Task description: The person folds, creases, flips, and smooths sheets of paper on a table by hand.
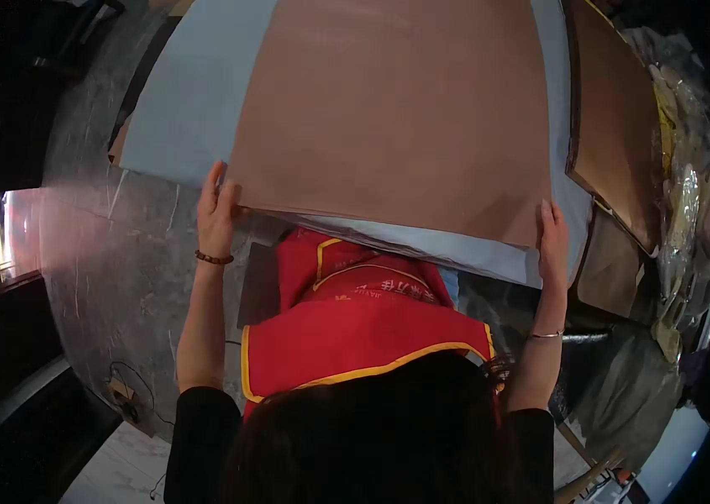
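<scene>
Brown sheet [397, 118], hands [216, 220] at near corners

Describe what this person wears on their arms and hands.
The black sleeves stop well short of the wrists. The left hand is ungloved, with a brown beaded bracelet at its wrist; the right hand, also ungloved, has a thin bangle.

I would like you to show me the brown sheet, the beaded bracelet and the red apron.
Brown sheet [397, 118]: head view, middle of its upper face.
Beaded bracelet [214, 259]: head view, middle of its beads.
Red apron [359, 340]: head view, plain red cloth.
</scene>
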`<state>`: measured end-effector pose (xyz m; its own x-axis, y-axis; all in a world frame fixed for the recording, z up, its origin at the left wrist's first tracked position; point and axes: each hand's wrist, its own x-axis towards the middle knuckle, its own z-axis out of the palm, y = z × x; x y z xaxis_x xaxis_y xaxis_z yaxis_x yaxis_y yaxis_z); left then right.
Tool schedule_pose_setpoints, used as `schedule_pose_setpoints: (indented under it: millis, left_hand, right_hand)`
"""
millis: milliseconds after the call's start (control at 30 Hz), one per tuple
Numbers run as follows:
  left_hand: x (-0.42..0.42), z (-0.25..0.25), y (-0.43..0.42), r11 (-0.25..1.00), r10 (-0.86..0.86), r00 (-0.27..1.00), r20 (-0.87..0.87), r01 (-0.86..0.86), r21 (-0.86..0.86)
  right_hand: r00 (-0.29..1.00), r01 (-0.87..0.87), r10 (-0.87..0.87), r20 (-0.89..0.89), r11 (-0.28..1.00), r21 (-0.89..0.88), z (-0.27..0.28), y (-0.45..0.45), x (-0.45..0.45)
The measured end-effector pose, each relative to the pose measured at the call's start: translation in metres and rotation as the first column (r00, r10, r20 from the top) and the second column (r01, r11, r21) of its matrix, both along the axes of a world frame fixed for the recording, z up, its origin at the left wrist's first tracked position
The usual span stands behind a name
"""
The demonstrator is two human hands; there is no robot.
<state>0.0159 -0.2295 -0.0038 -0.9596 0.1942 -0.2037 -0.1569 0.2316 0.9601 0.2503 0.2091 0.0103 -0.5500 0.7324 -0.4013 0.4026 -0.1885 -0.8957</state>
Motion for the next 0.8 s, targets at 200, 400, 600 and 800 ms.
schedule_pose_setpoints:
  millis: [200,400,600,800]
  left_hand:
    - [-0.005,-0.014,-0.003,0.998,-0.049,0.998,0.028,0.05,-0.037]
    - [0.01,-0.002,-0.003,0.996,-0.091,0.992,-0.085,0.089,-0.017]
    - [0.012,0.0,-0.012,0.975,-0.224,0.965,-0.134,0.222,-0.027]
    - [0.009,-0.009,-0.015,0.985,-0.168,0.984,-0.063,0.17,0.035]
  right_hand:
    - [0.987,-0.163,0.161,0.022,0.983,0.085,-0.002,-0.001,-0.002]
    - [0.998,-0.021,0.018,-0.056,0.998,-0.053,-0.025,0.018,0.018]
    - [0.995,-0.054,0.038,-0.089,0.982,-0.183,-0.027,0.025,0.02]
    - [0.999,0.037,-0.038,-0.03,0.999,-0.021,-0.025,0.021,0.013]
